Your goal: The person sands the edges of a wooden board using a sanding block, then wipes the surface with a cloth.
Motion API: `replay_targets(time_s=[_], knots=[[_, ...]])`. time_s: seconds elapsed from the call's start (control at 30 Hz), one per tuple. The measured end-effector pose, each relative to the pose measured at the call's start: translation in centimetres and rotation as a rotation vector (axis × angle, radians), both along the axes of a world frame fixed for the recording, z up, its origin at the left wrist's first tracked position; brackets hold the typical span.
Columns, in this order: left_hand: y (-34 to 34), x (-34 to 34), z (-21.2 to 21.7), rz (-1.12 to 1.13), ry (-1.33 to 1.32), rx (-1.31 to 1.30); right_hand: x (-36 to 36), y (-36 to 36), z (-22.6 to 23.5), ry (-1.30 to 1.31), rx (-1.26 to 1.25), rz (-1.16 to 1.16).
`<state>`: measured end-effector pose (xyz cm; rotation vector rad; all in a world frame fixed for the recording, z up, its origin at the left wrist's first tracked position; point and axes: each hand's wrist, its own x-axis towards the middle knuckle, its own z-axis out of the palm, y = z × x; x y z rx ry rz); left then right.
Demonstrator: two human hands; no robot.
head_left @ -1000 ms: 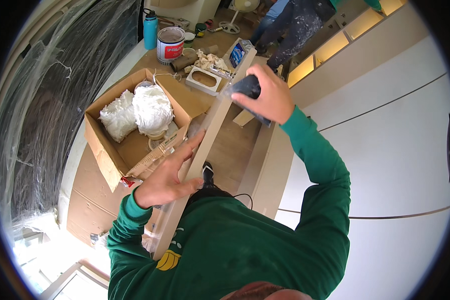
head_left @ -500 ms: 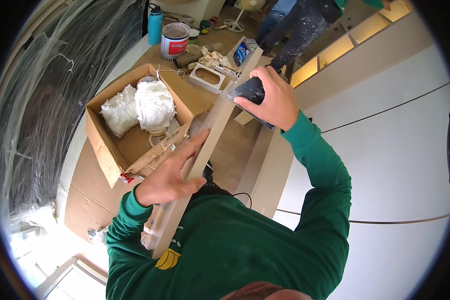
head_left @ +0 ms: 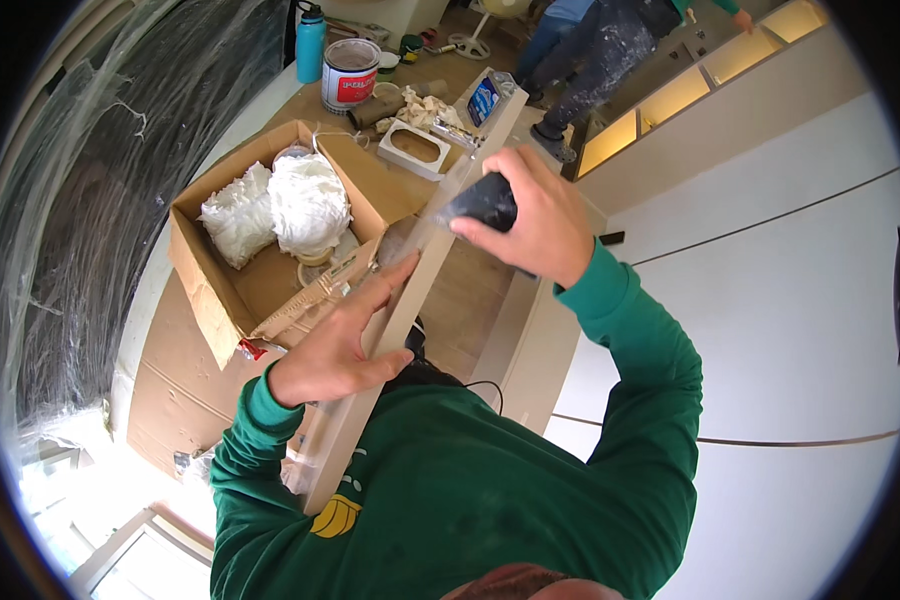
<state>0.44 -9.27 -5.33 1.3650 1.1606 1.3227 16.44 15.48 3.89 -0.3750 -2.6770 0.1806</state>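
Observation:
A long pale board [head_left: 425,285] runs slantwise from my chest toward the far work surface. My left hand [head_left: 345,350] grips it near the middle, with the thumb over the right edge and the fingers along the left side. My right hand [head_left: 545,215] is closed around a dark, dusty sanding block [head_left: 485,203], whose left end meets the board's upper face farther along. The underside of the block is hidden.
Left of the board is an open cardboard box [head_left: 195,265] with white fluffy rolls [head_left: 310,205]. Beyond it are a paint can [head_left: 350,75], a blue bottle [head_left: 310,45], a pale frame-shaped piece [head_left: 413,150] and a blue container [head_left: 485,100]. Another person's legs [head_left: 600,60] show at the back.
My right hand and the sanding block have slid a little toward me along the board. My left hand stays put. The person at the back has shifted a foot and arm.

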Motion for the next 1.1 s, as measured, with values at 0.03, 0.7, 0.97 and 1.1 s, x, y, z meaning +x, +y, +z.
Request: replay_targets(time_s=[0.03, 0.7, 0.97, 1.1], knots=[[0.0, 0.1, -0.2, -0.002, -0.025, -0.008, 0.0, 0.7, -0.3, 0.017, 0.016, -0.018], [0.0, 0.2, 0.1, 0.003, 0.009, -0.021, 0.4, -1.0, -0.3, 0.0, -0.059, 0.023], [0.4, 0.2, 0.0, -0.034, -0.03, -0.021, -2.0, 14.4, -0.8, -0.058, 0.103, -0.411], [0.3, 0.2, 0.2, -0.03, -0.022, -0.015, -2.8, 17.9, -0.7, -0.077, 0.135, -0.503]])
